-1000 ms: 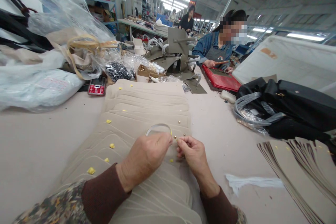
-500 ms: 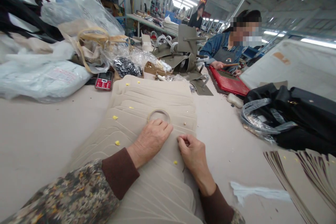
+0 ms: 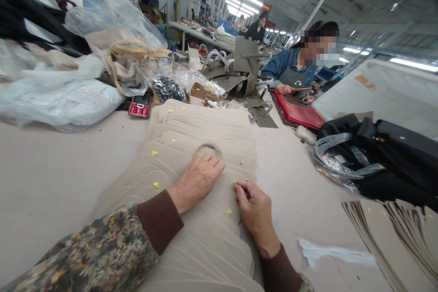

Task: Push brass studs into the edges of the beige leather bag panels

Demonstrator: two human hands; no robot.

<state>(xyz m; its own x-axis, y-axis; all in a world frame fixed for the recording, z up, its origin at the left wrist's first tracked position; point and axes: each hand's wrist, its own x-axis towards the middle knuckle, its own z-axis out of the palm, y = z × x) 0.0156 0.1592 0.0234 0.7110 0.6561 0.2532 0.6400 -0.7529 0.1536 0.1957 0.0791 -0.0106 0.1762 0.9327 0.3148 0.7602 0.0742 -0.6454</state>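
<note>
Beige panels (image 3: 198, 246): a fanned stack on the pale desk (image 3: 68, 169), overlapping like shingles and stretching from the worker's sleeves toward the clutter beyond. Both hands are over it, toward its right side.
Left hand (image 3: 198, 183): palm down, fingers bent over the near side of a thin ring (image 3: 208, 144), which I take for a roll of tape. It looks gripped, though the knuckles hide the contact.
Right hand (image 3: 255, 212): thumb and finger pinched together at a small yellow tab (image 3: 234, 182), just against a panel. From where I stand I can't tell whether it has stuck.
Yellow dots: one (image 3: 229, 212) sits below that pinch, another (image 3: 156, 185) at the stack's left side, with more farther up.
Metal stud (image 3: 242, 163): on the panels' right side, just beyond the right hand.
Step in hand: setting down a yellow tab, I'd judge.
Next move: would call for a light fingertip press and a clean release, without the stack sliding.
Around them: a red phone (image 3: 139, 106) past the stack's far left corner, black bags (image 3: 386, 146) to the right, a co-worker (image 3: 304, 66) at a red board (image 3: 297, 109).
</note>
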